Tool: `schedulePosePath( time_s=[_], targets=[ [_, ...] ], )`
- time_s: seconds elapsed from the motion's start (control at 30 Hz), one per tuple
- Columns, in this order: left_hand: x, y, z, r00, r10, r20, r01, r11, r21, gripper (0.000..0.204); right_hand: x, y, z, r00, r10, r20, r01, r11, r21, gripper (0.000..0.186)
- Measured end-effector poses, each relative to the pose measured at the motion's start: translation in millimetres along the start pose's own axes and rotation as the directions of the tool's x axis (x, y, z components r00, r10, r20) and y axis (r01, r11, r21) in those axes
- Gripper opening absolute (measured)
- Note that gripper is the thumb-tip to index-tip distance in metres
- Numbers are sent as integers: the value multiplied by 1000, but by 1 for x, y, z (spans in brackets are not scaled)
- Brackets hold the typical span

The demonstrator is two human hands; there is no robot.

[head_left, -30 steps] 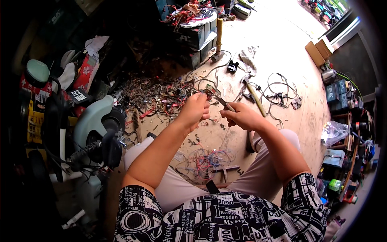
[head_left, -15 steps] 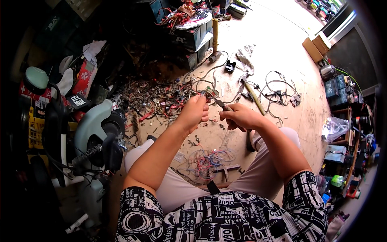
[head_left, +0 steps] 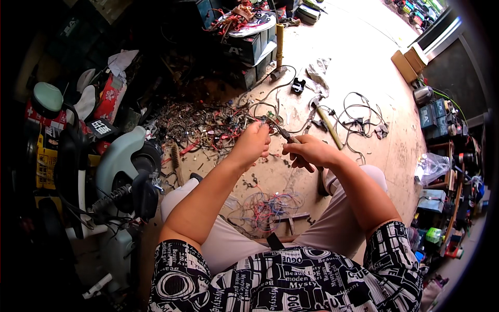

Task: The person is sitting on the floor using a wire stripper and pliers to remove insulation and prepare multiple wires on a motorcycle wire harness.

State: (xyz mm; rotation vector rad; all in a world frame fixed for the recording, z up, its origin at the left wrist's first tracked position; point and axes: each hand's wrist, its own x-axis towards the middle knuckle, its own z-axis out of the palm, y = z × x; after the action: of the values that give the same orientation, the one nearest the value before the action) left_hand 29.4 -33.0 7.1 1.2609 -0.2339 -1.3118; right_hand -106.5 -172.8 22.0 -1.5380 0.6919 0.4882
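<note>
My left hand (head_left: 253, 141) is closed in a pinch above the scrap on the floor. What its fingertips grip is too small to make out; small green and dark bits show beside them. My right hand (head_left: 310, 151) grips a narrow dark hand tool (head_left: 286, 136), perhaps pliers or a knife. The tool's tip points up and left, close to my left fingertips. Beyond my left hand spreads a pile of mixed electrical scrap (head_left: 200, 125). Nearer me, between my legs, lies a tangle of thin red and blue wires (head_left: 267, 208).
A hammer (head_left: 328, 125) and a looped black cable (head_left: 358, 112) lie on the floor to the right. Stacked batteries (head_left: 247, 52) stand at the back. A brush (head_left: 175, 158) and a grey-green machine (head_left: 118, 169) are at left. Loaded shelves (head_left: 447, 192) line the right side.
Both hands stay almost in place, the tool still beside my left fingertips. The view has shifted very slightly.
</note>
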Motion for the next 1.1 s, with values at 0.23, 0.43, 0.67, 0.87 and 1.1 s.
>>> schedulePosePath(
  time_s=[0.23, 0.43, 0.67, 0.87, 1.1],
  targets=[
    [2, -4, 1, 997, 71, -36, -66, 990, 124, 19, 3, 0, 0, 999, 52, 8, -52, 999, 4, 31],
    [5, -1, -10, 997, -51, 50, 54, 997, -49, 16, -1, -4, -1, 1000, 14, 21, -14, 1000, -25, 31],
    [2, 6, -4, 990, -137, 19, 137, 990, -21, 16, 3, 4, 0, 961, -253, -112, 182, 883, -433, 33],
    [0, 5, 0, 998, -51, -26, 53, 995, 85, 16, -2, -4, -1, 998, 49, 28, -46, 993, -109, 33],
    [5, 2, -7, 998, -63, 5, 63, 993, -96, 14, -5, -5, -3, 996, 64, 55, -63, 998, -16, 33]
  ],
)
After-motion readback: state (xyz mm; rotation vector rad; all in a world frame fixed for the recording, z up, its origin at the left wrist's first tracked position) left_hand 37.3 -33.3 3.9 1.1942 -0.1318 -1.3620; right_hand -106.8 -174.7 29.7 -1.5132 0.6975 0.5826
